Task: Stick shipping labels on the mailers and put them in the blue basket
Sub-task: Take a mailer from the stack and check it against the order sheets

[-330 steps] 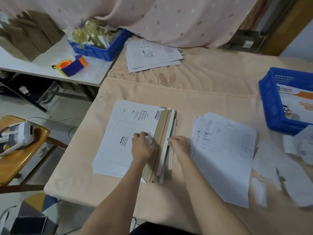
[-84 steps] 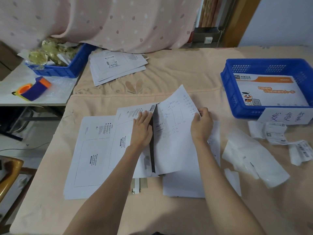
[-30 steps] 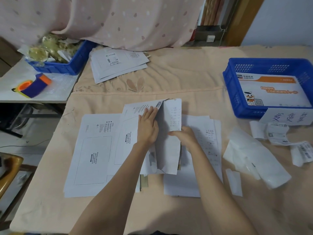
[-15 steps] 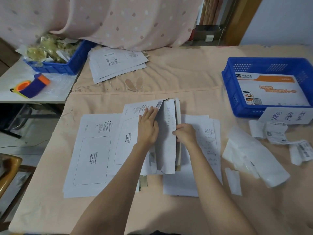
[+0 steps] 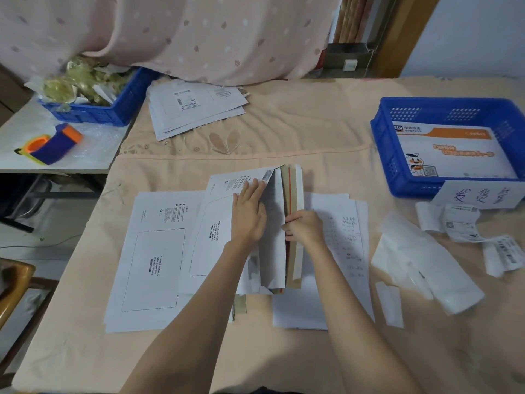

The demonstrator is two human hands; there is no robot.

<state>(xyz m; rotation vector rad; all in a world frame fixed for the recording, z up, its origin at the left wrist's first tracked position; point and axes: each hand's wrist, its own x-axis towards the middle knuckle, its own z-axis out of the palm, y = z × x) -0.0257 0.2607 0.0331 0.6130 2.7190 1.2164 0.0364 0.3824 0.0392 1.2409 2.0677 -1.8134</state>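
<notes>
A white mailer (image 5: 211,228) lies in the middle of the table on top of another white mailer (image 5: 153,260). My left hand (image 5: 248,213) presses flat on its right edge, fingers spread. My right hand (image 5: 302,226) pinches the mailer's brown flap (image 5: 294,191) with its red strip, raised on edge beside a folded sheet tucked inside. The blue basket (image 5: 383,149) stands at the far right with an orange-and-white mailer (image 5: 451,155) lying in it. Loose shipping labels (image 5: 466,223) curl on the cloth below the basket.
A sheet stack (image 5: 343,240) lies under my right wrist. White backing strips (image 5: 423,265) are scattered to the right. More mailers (image 5: 196,106) lie at the back. A side table holds a second blue basket (image 5: 93,109) of scraps and a tape dispenser (image 5: 51,143).
A sheet that my right hand lifted from the stack has gone into the mailer. The right hand has now taken hold of the flap and raised it on edge. The left hand stayed put.
</notes>
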